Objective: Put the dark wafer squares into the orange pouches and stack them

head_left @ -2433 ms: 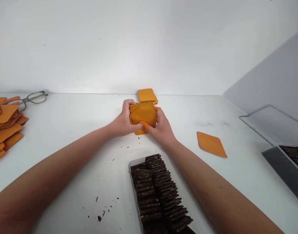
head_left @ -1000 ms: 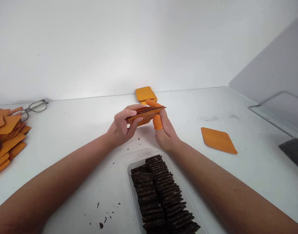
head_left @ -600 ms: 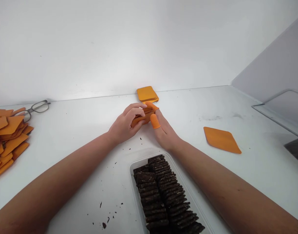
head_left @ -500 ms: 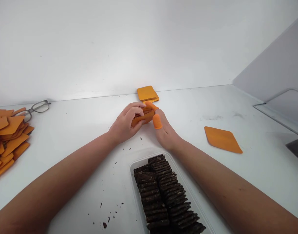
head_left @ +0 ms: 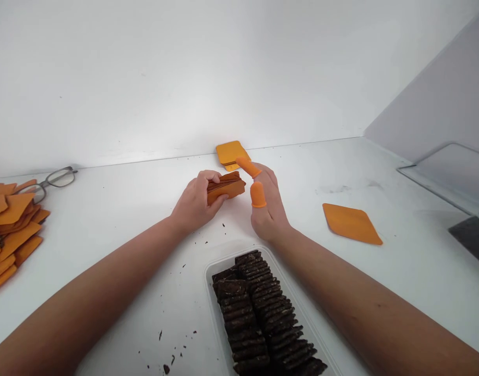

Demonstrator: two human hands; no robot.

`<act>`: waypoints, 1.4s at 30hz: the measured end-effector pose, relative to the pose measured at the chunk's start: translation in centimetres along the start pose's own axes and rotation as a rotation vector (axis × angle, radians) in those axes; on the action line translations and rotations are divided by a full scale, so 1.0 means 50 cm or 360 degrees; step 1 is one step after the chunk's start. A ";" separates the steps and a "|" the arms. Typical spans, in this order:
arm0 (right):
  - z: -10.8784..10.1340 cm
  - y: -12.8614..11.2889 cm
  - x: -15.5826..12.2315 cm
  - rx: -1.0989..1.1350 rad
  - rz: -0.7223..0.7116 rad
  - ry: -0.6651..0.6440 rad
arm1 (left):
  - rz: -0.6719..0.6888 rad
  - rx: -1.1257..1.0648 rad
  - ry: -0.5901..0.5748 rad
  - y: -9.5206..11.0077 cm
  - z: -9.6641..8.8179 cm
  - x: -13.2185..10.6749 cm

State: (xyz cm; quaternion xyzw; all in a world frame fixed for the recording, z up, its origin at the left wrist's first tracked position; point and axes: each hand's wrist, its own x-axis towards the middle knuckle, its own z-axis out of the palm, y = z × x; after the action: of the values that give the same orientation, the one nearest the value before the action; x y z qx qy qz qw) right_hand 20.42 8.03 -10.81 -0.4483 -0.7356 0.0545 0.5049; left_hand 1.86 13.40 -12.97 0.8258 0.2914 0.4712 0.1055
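Note:
My left hand [head_left: 198, 201] grips a stack of orange paper envelopes [head_left: 229, 189] from its left end, thumb in front and fingers behind. Just right of that stack, my right hand [head_left: 266, 201] is apart from it, thumb and forefinger spread, both capped with orange finger cots [head_left: 258, 194]. Behind the hands lies a small pile of yellow-orange envelopes [head_left: 229, 152] near the wall. Closer to me stands a clear plastic tub [head_left: 208, 282] holding rows of thin dark brown squares [head_left: 276, 303].
A heap of orange envelopes [head_left: 16, 224] lies at the far left, beside eyeglasses [head_left: 61, 177]. One flat orange envelope [head_left: 352, 223] rests on the right. Dark crumbs [head_left: 166, 368] dot the white table. A wire frame [head_left: 431, 189] stands at the right edge.
My right hand has come away from the envelope stack to the right, its fingers opening. The left hand keeps hold of the stack. The view has shifted slightly.

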 end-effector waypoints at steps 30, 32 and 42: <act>-0.006 0.019 0.004 -0.0030 0.0157 -0.0029 | 0.0040 0.0194 -0.0074 0.008 -0.014 0.014; -0.003 0.024 0.003 0.0053 0.0305 -0.0071 | 0.0021 0.0186 -0.0092 0.007 -0.014 0.015; -0.007 0.009 -0.003 0.0268 0.0442 -0.0511 | -0.0076 0.0128 -0.0118 0.002 -0.018 0.016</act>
State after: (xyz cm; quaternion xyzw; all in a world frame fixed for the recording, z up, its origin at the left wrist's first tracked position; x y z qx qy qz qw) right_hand 20.98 8.04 -10.98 -0.4871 -0.7307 0.2554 0.4045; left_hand 1.43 13.67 -11.88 0.8391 0.3256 0.4255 0.0941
